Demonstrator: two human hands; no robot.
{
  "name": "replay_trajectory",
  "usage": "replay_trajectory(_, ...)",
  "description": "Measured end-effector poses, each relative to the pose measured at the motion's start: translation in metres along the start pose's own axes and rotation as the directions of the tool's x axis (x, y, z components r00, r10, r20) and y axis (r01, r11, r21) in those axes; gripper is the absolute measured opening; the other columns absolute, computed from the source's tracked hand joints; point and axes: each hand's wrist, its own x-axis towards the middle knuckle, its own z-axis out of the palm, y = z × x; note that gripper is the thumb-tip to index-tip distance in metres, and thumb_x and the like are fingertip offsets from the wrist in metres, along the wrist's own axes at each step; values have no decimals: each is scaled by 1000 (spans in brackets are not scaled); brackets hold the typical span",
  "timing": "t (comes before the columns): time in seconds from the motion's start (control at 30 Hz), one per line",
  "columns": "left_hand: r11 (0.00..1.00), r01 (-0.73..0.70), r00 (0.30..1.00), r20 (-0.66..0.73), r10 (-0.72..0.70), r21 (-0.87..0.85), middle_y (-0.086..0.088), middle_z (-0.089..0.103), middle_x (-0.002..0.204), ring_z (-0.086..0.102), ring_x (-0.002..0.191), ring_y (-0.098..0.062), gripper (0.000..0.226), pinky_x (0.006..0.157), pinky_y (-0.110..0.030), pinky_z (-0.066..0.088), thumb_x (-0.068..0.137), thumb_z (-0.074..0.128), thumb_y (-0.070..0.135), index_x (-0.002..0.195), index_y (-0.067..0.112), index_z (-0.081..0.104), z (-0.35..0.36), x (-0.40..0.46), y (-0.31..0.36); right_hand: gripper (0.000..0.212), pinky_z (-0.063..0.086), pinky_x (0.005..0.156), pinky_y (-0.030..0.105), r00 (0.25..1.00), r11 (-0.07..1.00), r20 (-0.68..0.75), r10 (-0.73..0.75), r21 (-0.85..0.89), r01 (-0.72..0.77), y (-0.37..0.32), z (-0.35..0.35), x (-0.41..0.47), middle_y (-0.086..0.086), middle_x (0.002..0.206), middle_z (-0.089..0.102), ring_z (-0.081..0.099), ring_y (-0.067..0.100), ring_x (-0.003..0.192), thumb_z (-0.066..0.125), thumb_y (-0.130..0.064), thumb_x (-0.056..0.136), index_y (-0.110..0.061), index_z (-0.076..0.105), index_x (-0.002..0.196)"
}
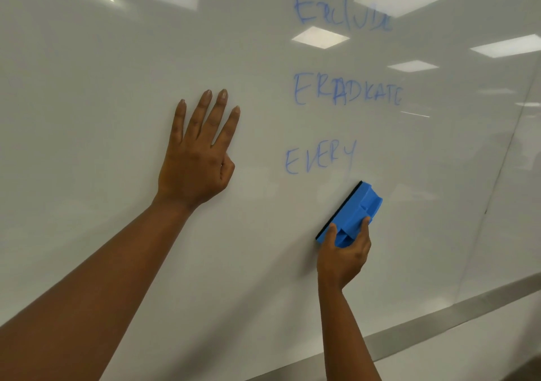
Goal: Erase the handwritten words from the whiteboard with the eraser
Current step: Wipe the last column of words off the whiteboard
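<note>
3 blue handwritten words [345,88] left on glossy whiteboard [87,58]. Right hand [342,257] grips blue plastic eraser [351,214] just under "EVERY", felt against board. Left hand [199,152] flat, fingers straight, probably bracing.

Even, bright overhead light. Rectangular ceiling panels mirrored as glare patches on the glossy whiteboard [87,88], strongest upper right, one washing over the top handwritten word [341,7]. Soft faint shadows under both forearms. Slight softness throughout; wide-angle bowing toward the edges.
</note>
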Motion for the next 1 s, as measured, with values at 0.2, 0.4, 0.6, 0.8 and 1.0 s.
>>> replay_trajectory(0.2, 1000, 6, 1000, 1, -6, -6, -18, 26, 152, 21, 141, -34, 62, 115, -50, 7, 84, 36, 15, 146, 8, 29, 1, 0, 0, 69, 41, 93, 38, 990, 988, 3, 141, 55, -141, -20, 10, -3, 9, 134, 42, 45, 25, 120, 65, -31, 84, -19, 30, 142)
replay_trajectory(0.4, 1000, 3, 1000, -7, -3, -15, -18, 26, 152, 21, 141, -34, 62, 115, -51, 8, 84, 37, 14, 145, 7, 31, 0, -1, 0, 70, 40, 94, 33, 999, 996, -9, 51, 73, -50, -58, 21, 23, 8, 133, 42, 44, 24, 120, 63, -33, 85, -20, 28, 143)
replay_trajectory(0.6, 1000, 4, 1000, -9, -4, -9, -17, 27, 151, 23, 141, -34, 61, 115, -50, 8, 84, 34, 15, 145, 8, 32, 0, -1, 1, 70, 36, 83, 24, 980, 981, 52, -191, 45, 189, -65, 22, 16, 6, 131, 44, 44, 20, 116, 66, -27, 83, -23, 29, 143)
replay_trajectory(0.8, 1000, 2, 1000, -10, -2, -22, -17, 28, 151, 23, 140, -34, 61, 114, -52, 11, 84, 35, 15, 145, 7, 33, -1, -2, -1, 69, 39, 82, 26, 979, 981, 63, -193, 27, 192, -48, 13, 15, 5, 130, 46, 45, 20, 116, 66, -24, 83, -27, 30, 142)
replay_trajectory(1.0, 1000, -1, 1000, -19, 1, -19, -17, 28, 151, 23, 141, -34, 61, 115, -52, 11, 84, 35, 15, 145, 8, 32, 1, -3, -1, 67, 34, 82, 22, 990, 989, 18, -142, 28, 142, -64, 22, 33, 5, 132, 45, 44, 21, 117, 64, -26, 85, -25, 29, 143)
